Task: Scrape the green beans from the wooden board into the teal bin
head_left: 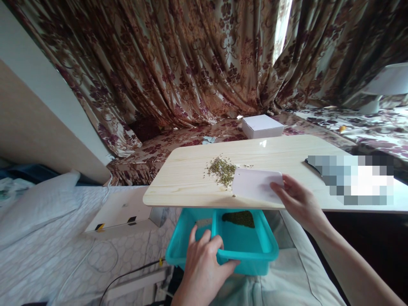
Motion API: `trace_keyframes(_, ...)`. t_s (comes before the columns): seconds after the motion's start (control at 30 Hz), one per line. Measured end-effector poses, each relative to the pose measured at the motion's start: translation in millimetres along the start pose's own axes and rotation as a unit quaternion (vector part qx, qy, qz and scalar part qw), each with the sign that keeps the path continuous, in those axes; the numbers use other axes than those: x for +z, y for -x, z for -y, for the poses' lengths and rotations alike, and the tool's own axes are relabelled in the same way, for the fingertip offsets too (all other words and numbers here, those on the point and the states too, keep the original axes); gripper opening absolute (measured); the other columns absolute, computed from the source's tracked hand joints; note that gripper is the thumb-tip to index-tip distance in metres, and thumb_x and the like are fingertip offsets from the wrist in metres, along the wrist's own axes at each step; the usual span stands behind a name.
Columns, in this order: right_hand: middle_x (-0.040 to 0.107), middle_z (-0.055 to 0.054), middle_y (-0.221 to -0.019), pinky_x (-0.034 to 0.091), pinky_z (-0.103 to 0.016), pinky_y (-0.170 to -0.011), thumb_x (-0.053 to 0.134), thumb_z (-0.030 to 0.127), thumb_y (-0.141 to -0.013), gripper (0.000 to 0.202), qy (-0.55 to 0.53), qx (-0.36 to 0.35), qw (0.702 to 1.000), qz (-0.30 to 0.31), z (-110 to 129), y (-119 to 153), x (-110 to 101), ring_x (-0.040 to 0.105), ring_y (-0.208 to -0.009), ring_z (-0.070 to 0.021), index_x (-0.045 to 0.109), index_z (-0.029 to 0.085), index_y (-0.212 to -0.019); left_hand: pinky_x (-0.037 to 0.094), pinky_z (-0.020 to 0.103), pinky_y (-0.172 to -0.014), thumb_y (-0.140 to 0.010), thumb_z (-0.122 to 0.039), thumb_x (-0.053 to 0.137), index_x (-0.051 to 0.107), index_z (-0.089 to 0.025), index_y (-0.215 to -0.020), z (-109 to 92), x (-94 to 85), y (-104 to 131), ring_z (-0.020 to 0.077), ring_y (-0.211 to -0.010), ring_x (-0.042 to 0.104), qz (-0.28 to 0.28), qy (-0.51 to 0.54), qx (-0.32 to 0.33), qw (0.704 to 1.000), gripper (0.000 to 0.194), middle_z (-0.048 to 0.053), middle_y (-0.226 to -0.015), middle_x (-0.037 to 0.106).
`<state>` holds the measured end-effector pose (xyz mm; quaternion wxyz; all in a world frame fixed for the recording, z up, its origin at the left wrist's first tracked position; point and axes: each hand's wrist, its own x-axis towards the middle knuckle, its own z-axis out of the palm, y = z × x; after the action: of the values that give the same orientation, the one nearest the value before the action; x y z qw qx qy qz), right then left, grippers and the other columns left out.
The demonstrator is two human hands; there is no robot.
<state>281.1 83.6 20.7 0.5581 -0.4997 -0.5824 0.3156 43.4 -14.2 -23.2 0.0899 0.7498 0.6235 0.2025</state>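
Note:
My right hand (296,197) pinches the right end of a thin, pale plastic scraper (255,185) with a small hole in one corner. Its left edge touches a scattered heap of small green beans or seeds (222,170) on the wooden tabletop (191,187). Below the table's near edge, my left hand (205,259) is wrapped over the rim of a turquoise two-compartment bin (269,246). Dark green grains (240,218) lie in the bin's right compartment. Paler grains (204,222) show in the left compartment, partly behind my fingers.
A white box (263,125) stands behind the table. A dark-edged item (314,166), mostly pixelated, lies on the table's right. At the left, a white carton (124,210) rests on the bed (47,250), and a black cable (127,272) runs near the bin.

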Motion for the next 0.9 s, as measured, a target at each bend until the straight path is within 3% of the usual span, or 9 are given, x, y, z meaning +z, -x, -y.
trace_keyframes(0.3, 0.072, -0.007, -0.077, 0.052, -0.028, -0.057, 0.070, 0.057, -0.073, 0.039, 0.023, 0.011, 0.999, -0.025, -4, 0, -4, 0.067, -0.069, -0.0212, 0.064, 0.021, -0.087, 0.031, 0.058, -0.110, -0.066, -0.029, 0.080, 0.054, -0.023, -0.064, -1, -1.4, 1, 0.0213, -0.079, 0.063, 0.020, -0.005, -0.007, 1.000, 0.027, -0.003, -0.072, 0.057)
trace_keyframes(0.5, 0.072, -0.007, -0.077, 0.052, -0.027, -0.059, 0.068, 0.054, -0.076, 0.035, 0.007, 0.009, 1.000, -0.008, -4, -1, -2, 0.068, -0.070, -0.0210, 0.063, 0.021, -0.087, 0.030, 0.058, -0.110, -0.067, -0.028, 0.080, 0.054, -0.022, -0.065, -1, -1.6, 0, 0.0209, -0.079, 0.063, 0.018, -0.008, -0.005, 1.000, 0.026, -0.003, -0.072, 0.057)
trace_keyframes(0.9, 0.063, -0.002, -0.067, 0.050, -0.029, -0.059, 0.057, 0.045, -0.085, 0.024, 0.082, -0.103, 0.991, 0.012, -10, -23, 25, 0.063, -0.065, -0.0187, 0.056, 0.022, -0.077, 0.030, 0.057, -0.110, -0.065, -0.028, 0.082, 0.055, -0.022, -0.064, 0, -0.5, 1, 0.0207, -0.079, 0.063, 0.014, 0.007, -0.009, 1.000, 0.027, -0.003, -0.072, 0.058)
